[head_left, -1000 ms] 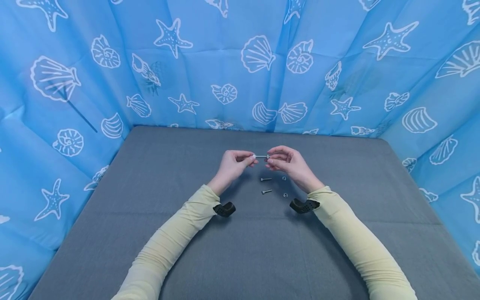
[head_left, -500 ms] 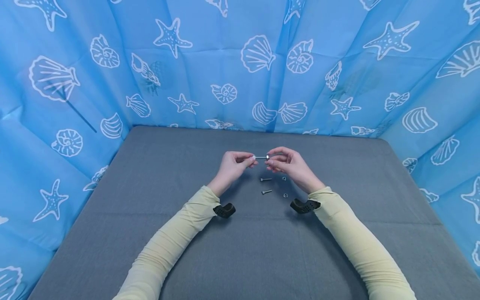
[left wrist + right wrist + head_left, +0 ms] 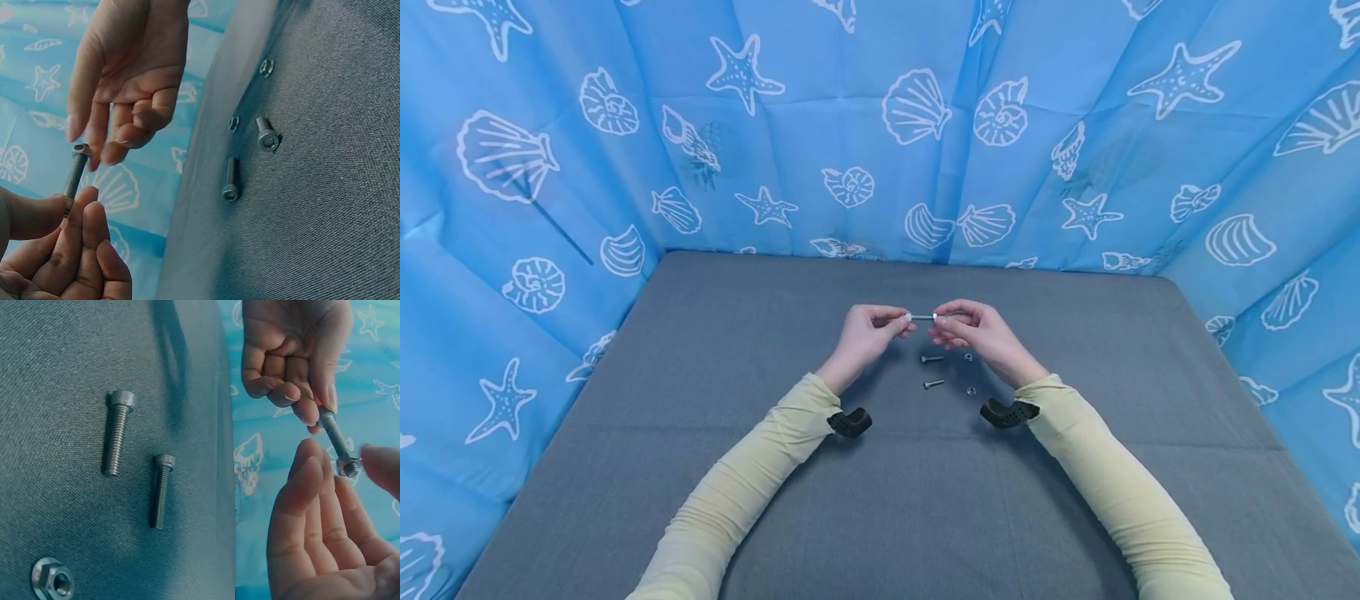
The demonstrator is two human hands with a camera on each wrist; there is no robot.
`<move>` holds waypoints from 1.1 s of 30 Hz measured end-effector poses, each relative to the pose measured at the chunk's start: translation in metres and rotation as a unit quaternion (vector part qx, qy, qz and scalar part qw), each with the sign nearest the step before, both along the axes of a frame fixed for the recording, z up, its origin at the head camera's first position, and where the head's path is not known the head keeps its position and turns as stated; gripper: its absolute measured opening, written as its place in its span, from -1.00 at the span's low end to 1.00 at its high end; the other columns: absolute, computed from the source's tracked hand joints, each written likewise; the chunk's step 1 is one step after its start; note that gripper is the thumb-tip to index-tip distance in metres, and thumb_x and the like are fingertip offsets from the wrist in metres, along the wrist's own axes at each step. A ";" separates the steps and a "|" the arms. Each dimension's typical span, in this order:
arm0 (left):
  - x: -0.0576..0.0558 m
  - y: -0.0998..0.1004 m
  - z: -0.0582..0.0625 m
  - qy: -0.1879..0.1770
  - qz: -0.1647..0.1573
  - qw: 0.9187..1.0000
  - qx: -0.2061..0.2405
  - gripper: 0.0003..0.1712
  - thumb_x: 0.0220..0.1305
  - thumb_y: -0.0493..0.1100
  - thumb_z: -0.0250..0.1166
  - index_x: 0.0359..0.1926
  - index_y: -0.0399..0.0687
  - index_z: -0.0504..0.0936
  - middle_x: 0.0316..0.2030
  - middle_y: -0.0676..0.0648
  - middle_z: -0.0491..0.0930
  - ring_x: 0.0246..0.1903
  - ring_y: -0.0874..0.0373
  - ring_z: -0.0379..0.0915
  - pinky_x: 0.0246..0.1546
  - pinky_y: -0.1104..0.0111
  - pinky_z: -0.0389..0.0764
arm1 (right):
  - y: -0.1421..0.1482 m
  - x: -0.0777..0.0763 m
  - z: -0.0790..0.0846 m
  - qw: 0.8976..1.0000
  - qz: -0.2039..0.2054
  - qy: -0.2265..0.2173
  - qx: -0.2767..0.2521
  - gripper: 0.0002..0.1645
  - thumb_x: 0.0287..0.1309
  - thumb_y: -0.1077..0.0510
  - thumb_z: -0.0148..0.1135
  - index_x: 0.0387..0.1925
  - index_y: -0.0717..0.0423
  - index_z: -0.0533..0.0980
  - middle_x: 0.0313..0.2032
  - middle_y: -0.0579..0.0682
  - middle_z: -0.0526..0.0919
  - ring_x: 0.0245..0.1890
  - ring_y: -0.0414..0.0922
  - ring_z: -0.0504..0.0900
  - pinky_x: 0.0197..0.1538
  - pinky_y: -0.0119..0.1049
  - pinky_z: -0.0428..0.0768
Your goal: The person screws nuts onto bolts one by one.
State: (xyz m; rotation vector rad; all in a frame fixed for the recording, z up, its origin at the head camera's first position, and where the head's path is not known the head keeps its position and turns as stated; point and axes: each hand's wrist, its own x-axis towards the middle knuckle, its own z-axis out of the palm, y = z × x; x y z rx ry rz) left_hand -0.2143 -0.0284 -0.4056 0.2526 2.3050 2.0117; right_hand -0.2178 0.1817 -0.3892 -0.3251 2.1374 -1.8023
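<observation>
My left hand (image 3: pixel 865 335) pinches the head end of a silver bolt (image 3: pixel 75 175) between thumb and fingers, holding it level above the table. A nut (image 3: pixel 349 465) sits on the bolt's free end, where the thread tip shows through it. At that nut is my right hand (image 3: pixel 983 333), its thumb and a finger lightly around it, the other fingers loosely bent. In the right wrist view the thumb meets the nut's side. The bolt's head is mostly hidden by my left fingertips.
On the grey cloth-covered table (image 3: pixel 737 358) below my hands lie a larger socket-head bolt (image 3: pixel 119 432) and a thinner one (image 3: pixel 162 490). Two loose nuts, a nearer nut (image 3: pixel 972 391) and a farther nut (image 3: pixel 967 357), lie to their right. A blue shell-patterned curtain (image 3: pixel 842 125) surrounds the table.
My right fingers have shifted around the nut, spreading and then drawing closer to it. My left hand keeps the bolt nearly still, slightly lower in view. The loose pieces stay put.
</observation>
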 end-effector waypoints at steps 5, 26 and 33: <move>0.001 0.000 -0.001 0.000 -0.001 1.000 -0.007 -0.76 0.30 -0.19 0.28 -0.09 -0.26 0.69 -0.37 -0.07 0.72 -0.31 0.10 0.65 -0.10 -0.01 0.56 | 0.001 0.000 0.000 1.000 0.003 0.013 -0.003 -0.55 0.30 0.18 0.19 0.10 0.39 0.39 -0.12 0.25 0.64 -0.22 -0.08 0.68 0.02 0.11 0.54; 0.002 0.002 0.000 0.000 0.001 1.000 0.003 -0.76 0.31 -0.20 0.27 -0.11 -0.28 0.68 -0.36 -0.10 0.71 -0.28 0.02 0.65 -0.09 0.00 0.57 | -0.001 0.000 0.001 1.000 -0.004 0.005 0.025 -0.59 0.35 0.05 0.14 -0.01 0.34 0.46 -0.11 0.40 0.57 -0.22 0.02 0.66 -0.03 0.04 0.58; 0.001 0.002 0.000 -0.009 0.000 1.000 0.015 -0.76 0.31 -0.22 0.27 -0.10 -0.29 0.68 -0.36 -0.11 0.71 -0.21 -0.11 0.63 -0.08 -0.01 0.56 | -0.002 -0.001 0.002 1.000 -0.007 -0.006 0.002 -0.55 0.40 0.01 0.05 0.01 0.36 0.42 -0.17 0.28 0.61 -0.27 -0.07 0.67 -0.13 -0.12 0.64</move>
